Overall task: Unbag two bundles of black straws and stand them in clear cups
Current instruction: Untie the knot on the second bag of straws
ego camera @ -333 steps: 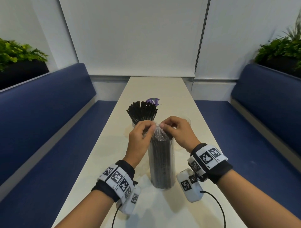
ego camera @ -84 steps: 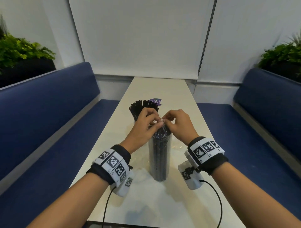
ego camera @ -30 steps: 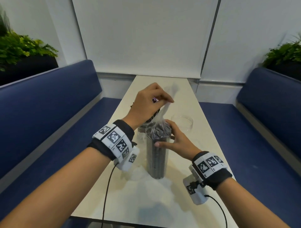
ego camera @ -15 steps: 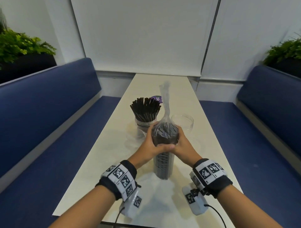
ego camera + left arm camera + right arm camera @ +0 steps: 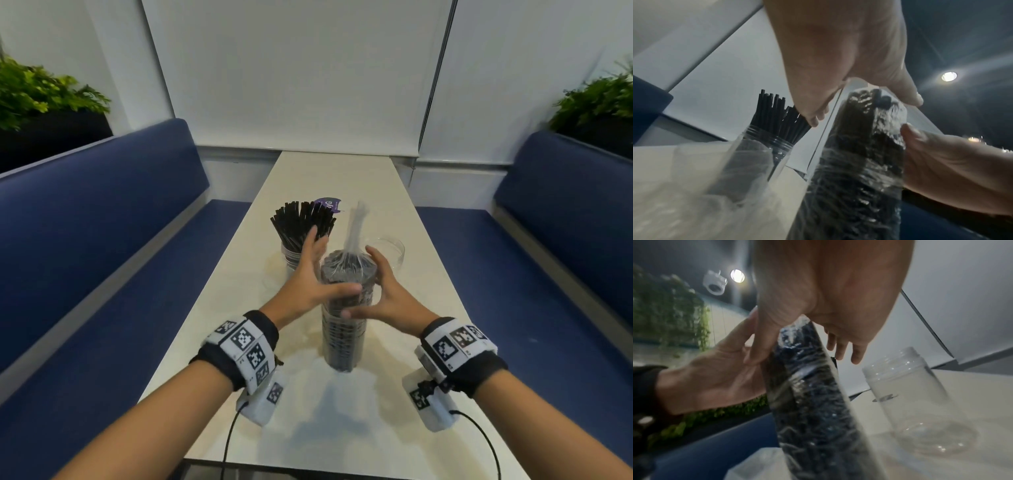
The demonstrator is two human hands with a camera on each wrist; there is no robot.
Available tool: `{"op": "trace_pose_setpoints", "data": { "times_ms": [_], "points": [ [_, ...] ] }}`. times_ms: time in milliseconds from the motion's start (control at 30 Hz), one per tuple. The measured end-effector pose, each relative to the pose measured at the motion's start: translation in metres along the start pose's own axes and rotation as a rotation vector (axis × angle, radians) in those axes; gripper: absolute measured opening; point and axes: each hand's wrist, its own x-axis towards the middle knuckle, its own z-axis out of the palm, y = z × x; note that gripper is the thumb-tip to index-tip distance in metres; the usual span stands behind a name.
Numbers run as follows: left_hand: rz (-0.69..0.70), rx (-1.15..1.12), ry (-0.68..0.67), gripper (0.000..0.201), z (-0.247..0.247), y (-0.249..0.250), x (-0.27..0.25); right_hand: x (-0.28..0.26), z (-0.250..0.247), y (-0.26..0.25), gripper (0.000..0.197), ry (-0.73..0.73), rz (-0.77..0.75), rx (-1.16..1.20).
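Note:
A bagged bundle of black straws (image 5: pixel 343 329) (image 5: pixel 855 170) (image 5: pixel 813 410) stands upright on the white table (image 5: pixel 342 178), its clear bag twisted into a tall tail (image 5: pixel 357 226). My left hand (image 5: pixel 317 274) (image 5: pixel 849 65) flanks its left side, fingers straight, thumb lying across the front. On the right side my right hand (image 5: pixel 383 291) (image 5: pixel 828 296) has its fingers spread and its thumb on the bag. Behind stand a clear cup (image 5: pixel 291 257) with loose black straws (image 5: pixel 301 226) (image 5: pixel 774 113) and an empty clear cup (image 5: pixel 390 250) (image 5: pixel 910 394).
A purple label (image 5: pixel 329 205) shows behind the filled cup. An empty clear bag (image 5: pixel 694 178) lies crumpled on the table by that cup. Blue benches (image 5: pixel 102 240) line both long sides, with plants (image 5: pixel 41 92) above their backs. The table's near edge is close to my wrists.
Half a second ago both hands gripped the top of the bagged bundle. Their fingers have now straightened and spread. The bundle stays upright with its bag tail standing up.

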Motion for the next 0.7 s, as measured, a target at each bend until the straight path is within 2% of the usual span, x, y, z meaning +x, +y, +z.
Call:
{"op": "trace_pose_setpoints", "data": {
  "times_ms": [100, 167, 233, 333, 467, 567, 633, 700],
  "points": [
    [-0.001, -0.013, 0.000, 0.118, 0.008, -0.005, 0.006, 0.006, 0.010, 0.000, 0.103, 0.057, -0.031, 0.064],
    [-0.010, -0.040, 0.021, 0.104, 0.014, -0.019, 0.003, 0.003, 0.021, 0.013, 0.092, 0.129, -0.045, 0.092],
    [-0.017, -0.063, 0.014, 0.093, 0.020, -0.034, -0.003, -0.005, 0.030, 0.027, 0.086, 0.131, -0.043, 0.124],
    [-0.033, -0.078, -0.001, 0.094, 0.027, -0.044, -0.012, -0.012, 0.035, 0.039, 0.081, 0.092, -0.021, 0.107],
    [-0.055, -0.023, -0.057, 0.096, 0.021, -0.037, -0.012, -0.010, 0.025, 0.027, 0.089, 0.051, 0.002, 0.065],
    [-0.019, -0.005, -0.006, 0.113, 0.010, -0.021, -0.009, -0.007, 0.011, 0.012, 0.098, 0.099, -0.058, 0.056],
    [0.009, -0.029, 0.013, 0.116, 0.009, -0.015, -0.005, -0.003, 0.009, 0.006, 0.095, 0.140, -0.090, 0.060],
    [0.004, -0.069, 0.012, 0.109, 0.015, -0.016, -0.003, -0.003, 0.015, 0.006, 0.085, 0.157, -0.077, 0.086]
  ]
}}
